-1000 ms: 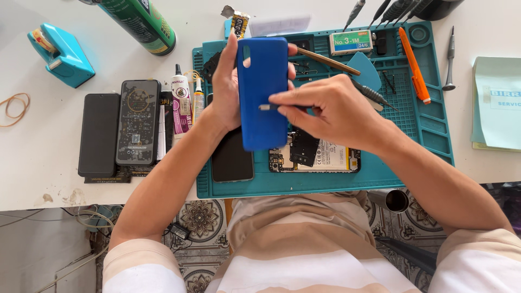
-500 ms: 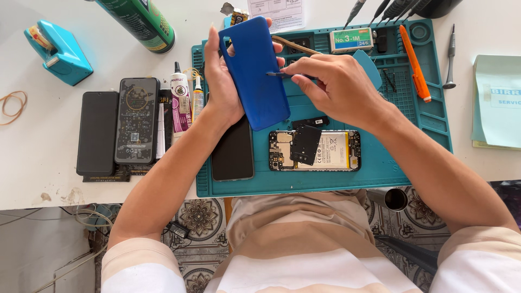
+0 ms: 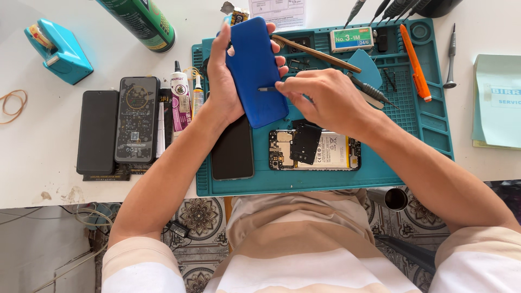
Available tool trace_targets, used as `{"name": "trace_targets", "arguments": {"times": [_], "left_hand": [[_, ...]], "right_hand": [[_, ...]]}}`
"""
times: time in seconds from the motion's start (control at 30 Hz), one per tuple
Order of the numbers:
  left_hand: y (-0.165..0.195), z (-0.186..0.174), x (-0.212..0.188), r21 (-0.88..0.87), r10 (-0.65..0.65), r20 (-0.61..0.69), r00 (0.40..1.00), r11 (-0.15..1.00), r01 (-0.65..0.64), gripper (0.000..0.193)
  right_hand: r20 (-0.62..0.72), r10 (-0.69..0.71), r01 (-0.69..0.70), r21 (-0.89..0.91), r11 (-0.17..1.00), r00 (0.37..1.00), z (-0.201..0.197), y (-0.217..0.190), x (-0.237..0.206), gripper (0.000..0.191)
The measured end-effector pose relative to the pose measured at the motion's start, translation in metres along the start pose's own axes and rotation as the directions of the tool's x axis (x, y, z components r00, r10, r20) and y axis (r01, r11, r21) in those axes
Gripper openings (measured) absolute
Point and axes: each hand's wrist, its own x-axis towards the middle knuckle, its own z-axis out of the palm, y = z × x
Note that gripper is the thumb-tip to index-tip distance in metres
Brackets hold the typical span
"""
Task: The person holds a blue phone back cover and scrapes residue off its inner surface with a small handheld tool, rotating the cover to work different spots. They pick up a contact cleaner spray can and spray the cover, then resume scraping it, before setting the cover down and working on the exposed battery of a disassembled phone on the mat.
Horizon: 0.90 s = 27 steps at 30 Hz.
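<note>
My left hand [image 3: 221, 95] grips a blue phone back cover [image 3: 255, 65] from its left side, holding it tilted above the far part of the teal work mat [image 3: 423, 141]. My right hand [image 3: 325, 100] pinches a thin metal tool [image 3: 266, 88], whose tip touches the cover's lower middle. Below my right hand, an opened phone [image 3: 331, 152] lies on the mat with its battery and boards exposed. A black phone screen [image 3: 232, 154] lies beside it, partly under my left wrist.
Left of the mat lie two dark phones [image 3: 116, 130], glue tubes [image 3: 180, 97], a teal tape dispenser [image 3: 57, 51], a green can [image 3: 144, 21] and a rubber band [image 3: 13, 103]. On the mat are an orange tool [image 3: 415, 62] and a small box [image 3: 353, 39]. A screwdriver [image 3: 450, 57] and a green notepad [image 3: 496, 100] sit at right.
My left hand has lifted the blue cover farther away and tilted it. My right hand followed and now has the metal tool's tip on the cover's lower middle.
</note>
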Motion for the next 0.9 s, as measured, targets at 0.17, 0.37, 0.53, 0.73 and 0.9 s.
{"name": "trace_targets", "arguments": {"times": [0.17,0.37,0.53,0.73,0.9], "left_hand": [[-0.001,0.006,-0.001,0.060,0.033,-0.100,0.994,0.998,-0.027,0.065],[-0.001,0.006,-0.003,0.102,0.044,-0.117,0.992,0.994,-0.032,0.056],[-0.002,0.005,-0.004,0.128,0.099,-0.091,0.991,0.988,-0.087,0.051],[-0.004,0.008,-0.002,0.138,0.094,-0.118,0.989,0.987,-0.078,0.050],[-0.005,0.012,0.000,0.136,0.094,-0.119,0.988,0.988,-0.077,0.051]], "right_hand": [[-0.018,-0.024,0.025,0.076,0.997,1.000,-0.007,0.003,0.001,0.016],[-0.007,0.059,-0.059,-0.026,0.998,0.998,-0.013,0.010,0.002,0.017],[-0.011,0.012,-0.012,-0.070,0.997,1.000,-0.007,0.000,0.000,0.020],[-0.028,0.041,-0.044,-0.118,0.992,0.999,-0.008,-0.006,-0.004,0.021],[0.036,0.049,-0.045,-0.104,0.994,0.998,-0.007,-0.009,-0.006,0.021]]}}
